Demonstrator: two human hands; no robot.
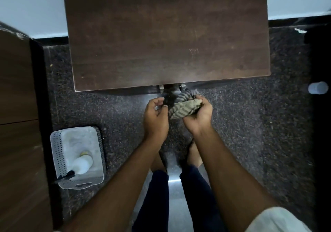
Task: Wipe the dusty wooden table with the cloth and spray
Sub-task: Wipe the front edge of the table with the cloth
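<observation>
A dark wooden table [166, 34] fills the upper middle, its top dull with dust and faint scratches. Just below its near edge my right hand [198, 117] is closed around a bunched striped cloth [184, 107]. My left hand [155, 115] is beside it, fingers curled and touching the cloth's left edge. A white spray bottle [81, 164] with a black nozzle lies on its side in a grey perforated basket [59, 158] on the floor at lower left.
The floor [250, 124] is dark speckled stone. A wooden cabinet [18, 124] stands along the left side. A pale cylindrical object [318, 87] lies at the right edge. A light wall [35, 7] runs behind the table. My legs and feet are below the hands.
</observation>
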